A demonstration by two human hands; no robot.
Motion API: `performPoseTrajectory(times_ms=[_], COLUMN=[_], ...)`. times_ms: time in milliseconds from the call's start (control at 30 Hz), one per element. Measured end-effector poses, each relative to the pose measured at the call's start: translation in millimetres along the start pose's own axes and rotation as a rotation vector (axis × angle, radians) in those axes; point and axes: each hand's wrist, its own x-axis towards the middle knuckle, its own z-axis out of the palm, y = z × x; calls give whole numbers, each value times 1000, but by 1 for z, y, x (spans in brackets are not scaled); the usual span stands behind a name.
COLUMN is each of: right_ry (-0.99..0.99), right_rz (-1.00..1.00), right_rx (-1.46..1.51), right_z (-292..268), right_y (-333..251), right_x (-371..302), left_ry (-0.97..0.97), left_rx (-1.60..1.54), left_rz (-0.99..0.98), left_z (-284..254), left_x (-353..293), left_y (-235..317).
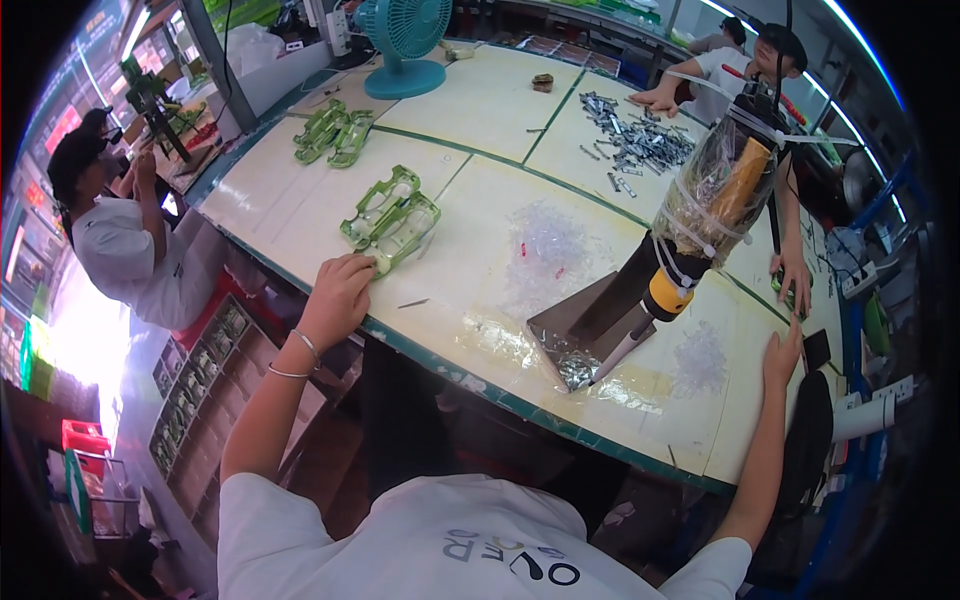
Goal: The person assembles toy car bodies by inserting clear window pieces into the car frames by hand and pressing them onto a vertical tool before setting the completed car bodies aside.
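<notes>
We see the L hand palm down at the table's near edge, fingers together & slightly bent, tips at the near end of the green plastic shells; can't tell if it grips or just touches. Shells lie L of ctr, just beyond that hand. L forearm angles up from the lower edge, silver bangle at wrist. R arm runs up along the R side; R hand is by the table's R edge, near a dark flat item, fingers pointing away from us; can't tell if it holds anything. A co-worker's hand is just beyond it. Re text: we get black & gray lettering, upside down, on the wearer's white tee; signs far L too blurry.
</notes>
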Motion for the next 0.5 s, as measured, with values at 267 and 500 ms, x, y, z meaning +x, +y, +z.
performPoseTrajectory(times_ms=[267, 500], right_ry=[184, -372], right_rz=[-134, -551], right_rx=[648, 1063], right_z=[-125, -174], right_y=[-176, -344], right_x=[-79, -150], left_ry=[-30, -548], left_rx=[-386, -1718], left_rz=[-211, -569], left_z=[-44, -62], left_x=[-15, -26], left_y=[78, 160])
